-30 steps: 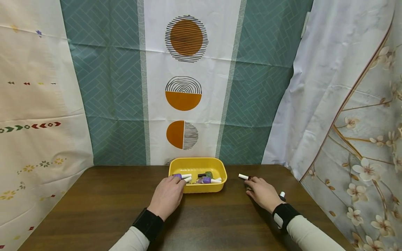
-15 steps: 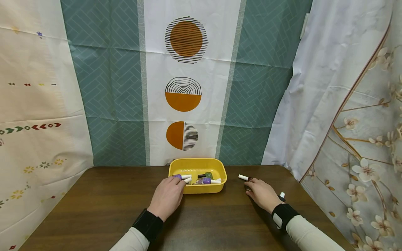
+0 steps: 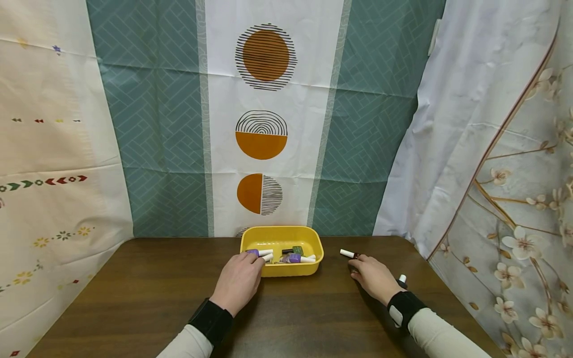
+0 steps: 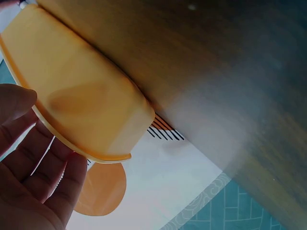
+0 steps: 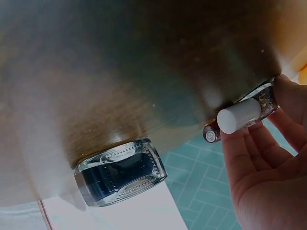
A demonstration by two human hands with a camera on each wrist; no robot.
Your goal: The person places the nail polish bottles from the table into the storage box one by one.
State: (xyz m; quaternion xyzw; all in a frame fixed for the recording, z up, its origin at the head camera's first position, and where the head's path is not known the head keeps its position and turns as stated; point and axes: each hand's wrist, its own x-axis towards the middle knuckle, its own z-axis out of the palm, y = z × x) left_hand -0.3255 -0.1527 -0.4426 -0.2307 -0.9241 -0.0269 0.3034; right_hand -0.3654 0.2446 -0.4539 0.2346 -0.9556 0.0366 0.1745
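My left hand (image 3: 239, 281) holds the near left rim of a yellow plastic tray (image 3: 291, 270). In the left wrist view, the thumb lies at the rim (image 4: 57, 134) and the other fingers reach over it. Inside the tray lie several nail polish bottles, among them a purple one with a white cap (image 3: 294, 257) and a green one (image 3: 297, 249). My right hand (image 3: 375, 278) pinches a glittery nail polish bottle with a white cap (image 5: 240, 116), close to the tabletop. Right beside it lies a dark red nail polish bottle (image 5: 211, 131), partly hidden by the fingers.
A dark navy nail polish bottle (image 5: 122, 172) with a white cap lies on the table behind my right hand, near the wrist. The brown wooden table (image 3: 286, 318) ends against patterned curtains (image 3: 367, 149) at the back and sides.
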